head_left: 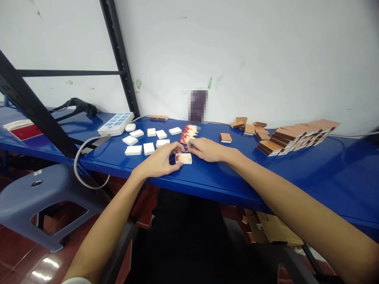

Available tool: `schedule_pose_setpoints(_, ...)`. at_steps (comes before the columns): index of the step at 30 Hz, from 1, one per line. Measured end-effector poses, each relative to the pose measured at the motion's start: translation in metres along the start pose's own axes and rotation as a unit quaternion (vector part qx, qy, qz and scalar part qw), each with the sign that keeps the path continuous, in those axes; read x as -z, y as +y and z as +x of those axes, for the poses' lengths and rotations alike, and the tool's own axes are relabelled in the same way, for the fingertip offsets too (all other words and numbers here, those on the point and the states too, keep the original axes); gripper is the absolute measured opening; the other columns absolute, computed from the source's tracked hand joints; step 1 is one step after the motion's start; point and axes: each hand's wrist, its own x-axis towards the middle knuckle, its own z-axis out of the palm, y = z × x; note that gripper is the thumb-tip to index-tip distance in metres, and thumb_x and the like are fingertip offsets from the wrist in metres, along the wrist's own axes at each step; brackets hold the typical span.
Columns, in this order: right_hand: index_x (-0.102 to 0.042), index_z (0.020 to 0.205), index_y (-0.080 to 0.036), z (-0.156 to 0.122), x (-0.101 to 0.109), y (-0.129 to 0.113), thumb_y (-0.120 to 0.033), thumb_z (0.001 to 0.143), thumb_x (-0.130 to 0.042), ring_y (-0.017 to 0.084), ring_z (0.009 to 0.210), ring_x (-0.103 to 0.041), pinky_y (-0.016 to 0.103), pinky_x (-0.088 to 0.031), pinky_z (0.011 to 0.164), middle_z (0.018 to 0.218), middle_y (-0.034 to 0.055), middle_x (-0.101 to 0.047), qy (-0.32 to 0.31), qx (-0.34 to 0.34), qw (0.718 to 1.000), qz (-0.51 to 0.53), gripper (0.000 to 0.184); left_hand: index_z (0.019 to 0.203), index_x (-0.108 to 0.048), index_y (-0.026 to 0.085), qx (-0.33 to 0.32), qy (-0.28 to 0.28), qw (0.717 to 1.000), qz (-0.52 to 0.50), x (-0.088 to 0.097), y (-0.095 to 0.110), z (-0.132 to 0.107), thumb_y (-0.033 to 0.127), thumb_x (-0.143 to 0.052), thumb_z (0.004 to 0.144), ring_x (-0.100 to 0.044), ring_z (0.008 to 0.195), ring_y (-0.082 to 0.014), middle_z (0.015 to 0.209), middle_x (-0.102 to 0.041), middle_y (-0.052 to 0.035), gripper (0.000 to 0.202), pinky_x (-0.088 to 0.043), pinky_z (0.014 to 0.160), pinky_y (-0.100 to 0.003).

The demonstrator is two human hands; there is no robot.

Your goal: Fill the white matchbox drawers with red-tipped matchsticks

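A small white tray [184,158] filled with red-tipped matches lies on the blue bench [296,173] near its front edge. My left hand [161,159] curls round the tray's left side and holds it. My right hand [207,150] rests just right of the tray, fingers closed on a few matches above it. A loose pile of matches [188,133] lies behind the hands. Several empty white trays [148,141] are spread out to the left of the pile.
Brown matchbox sleeves [296,138] are stacked in rows at the right, with loose ones [248,127] nearer the wall. A white power strip [116,123] and its cable sit at the left by a black rack post. A grey plastic stool [38,201] stands below left.
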Motion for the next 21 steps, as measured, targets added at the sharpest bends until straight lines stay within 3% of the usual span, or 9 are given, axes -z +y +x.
schedule_pose_setpoints(7, -0.053, 0.096, -0.019, 0.000, -0.004, -0.002, -0.028, 0.102, -0.038, 0.021, 0.081, -0.056, 0.030, -0.035, 0.067, 0.095, 0.0099, -0.066, 0.001, -0.019, 0.999, -0.029, 0.018, 0.110, -0.057, 0.021, 0.003, 0.007, 1.000, -0.006, 0.001, 0.000, 0.000, 0.031, -0.065, 0.082, -0.062, 0.098, -0.0217, 0.108, -0.065, -0.0039, 0.030, -0.049, 0.091, -0.038)
schedule_pose_setpoints(15, -0.051, 0.095, -0.020, -0.001, -0.001, -0.003, -0.029, 0.102, -0.035, 0.021, 0.083, -0.055, 0.031, -0.036, 0.069, 0.098, 0.0091, -0.064, 0.089, 0.019, 0.996, -0.010, 0.019, 0.116, -0.054, 0.022, 0.033, 0.030, 0.999, -0.009, -0.003, -0.006, 0.002, 0.034, -0.067, 0.084, -0.063, 0.096, -0.0220, 0.104, -0.066, -0.0043, 0.037, -0.049, 0.089, -0.039)
schedule_pose_setpoints(21, -0.052, 0.094, -0.021, -0.006, -0.001, -0.021, -0.031, 0.102, -0.036, 0.020, 0.078, -0.053, 0.030, -0.034, 0.067, 0.093, 0.0069, -0.064, 0.043, 0.034, 0.999, 0.002, 0.021, 0.107, -0.049, 0.022, 0.042, 0.048, 0.998, -0.023, -0.003, -0.009, 0.002, 0.035, -0.068, 0.084, -0.063, 0.091, -0.0199, 0.104, -0.065, -0.0034, 0.032, -0.050, 0.083, -0.035)
